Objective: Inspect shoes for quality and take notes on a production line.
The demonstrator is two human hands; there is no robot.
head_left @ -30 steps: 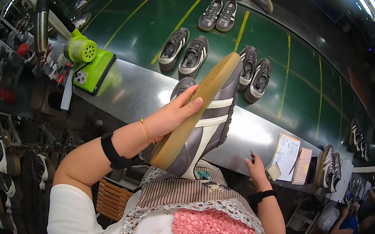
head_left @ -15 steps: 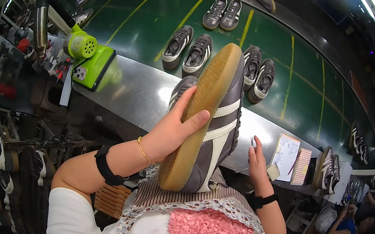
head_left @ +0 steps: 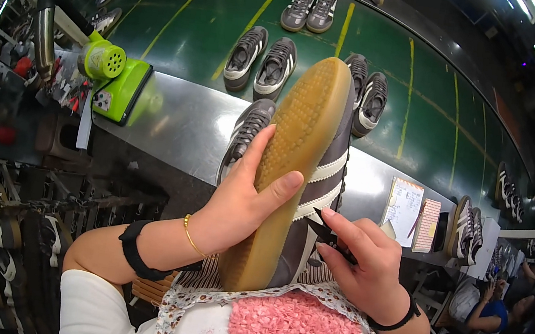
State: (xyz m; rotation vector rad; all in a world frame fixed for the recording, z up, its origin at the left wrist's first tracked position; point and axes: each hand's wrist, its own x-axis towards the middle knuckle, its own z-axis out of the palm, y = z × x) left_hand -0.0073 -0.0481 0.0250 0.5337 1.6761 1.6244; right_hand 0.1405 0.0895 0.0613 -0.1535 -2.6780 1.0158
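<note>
My left hand (head_left: 239, 200) grips a dark grey sneaker (head_left: 333, 152) with white stripes, its gum-coloured sole (head_left: 301, 117) turned toward the left. The thumb presses on the sole's edge and the fingers lie across the tread. My right hand (head_left: 367, 258) is closed around small dark thread snips (head_left: 332, 240). Their two points sit apart, by the lower white stripe on the shoe's side. Whether they touch the shoe I cannot tell. Just behind my left fingers another grey sneaker (head_left: 249, 127) rests on the metal ledge, partly hidden.
Across the ledge runs a green belt (head_left: 190, 35) with yellow lines, carrying pairs of similar sneakers (head_left: 274, 66). A lime-green blower (head_left: 122, 90) stands left. Written papers (head_left: 402, 208) and a sneaker pair (head_left: 466, 227) lie right. A shoe rack (head_left: 3, 227) is at lower left.
My right hand has come up and left from beside the papers to the shoe's side with the snips. The sneaker has turned, showing more of its sole.
</note>
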